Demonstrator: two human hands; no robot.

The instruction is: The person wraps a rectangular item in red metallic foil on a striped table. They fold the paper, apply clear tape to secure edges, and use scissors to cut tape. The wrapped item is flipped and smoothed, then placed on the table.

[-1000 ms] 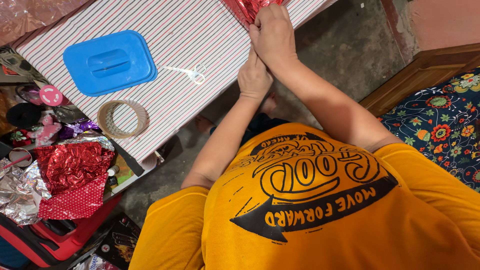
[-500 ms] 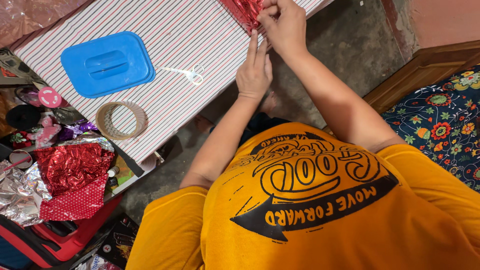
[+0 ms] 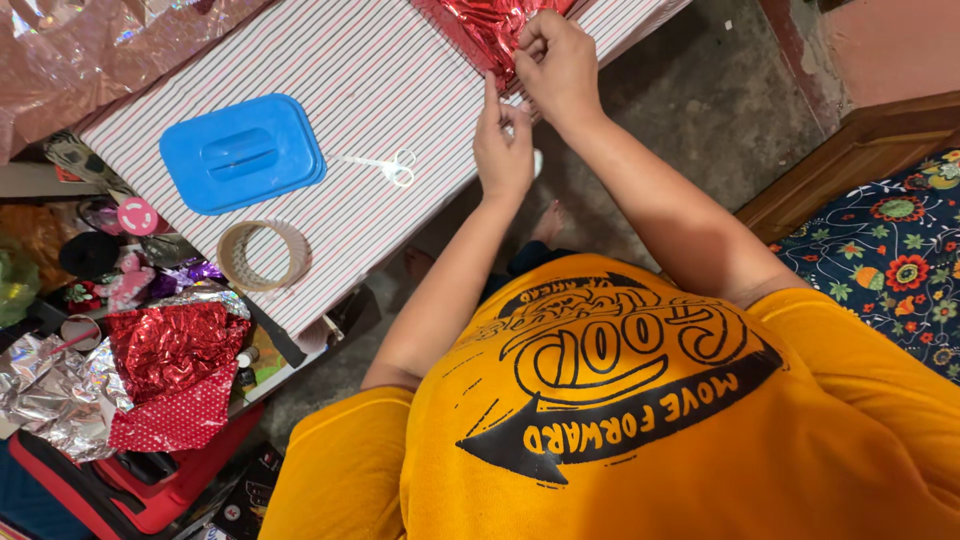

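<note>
1. My yellow printed shirt fills the near part of the view, and both my forearms reach out from it toward the striped table.
2. My left hand is at the table's near edge, fingers together and pointing up, the fingertips touching the lower corner of the red foil wrap.
3. My right hand is just past the left and touching it, closed narrowly, thumb and fingers pinching the foil's edge.
4. The foil lies crinkled on the table at its near edge and runs out of the top of the frame.
5. On the table, left of my hands, small white-handled scissors lie flat, apart from my fingers.
6. Further left on the table is a blue rectangular plastic lid, and nearer the table's edge a tape roll.
7. Beyond the table's left end lie red and silver foil scraps, heaped.
8. Right of the table is bare concrete floor, then a flowered cloth.
</note>
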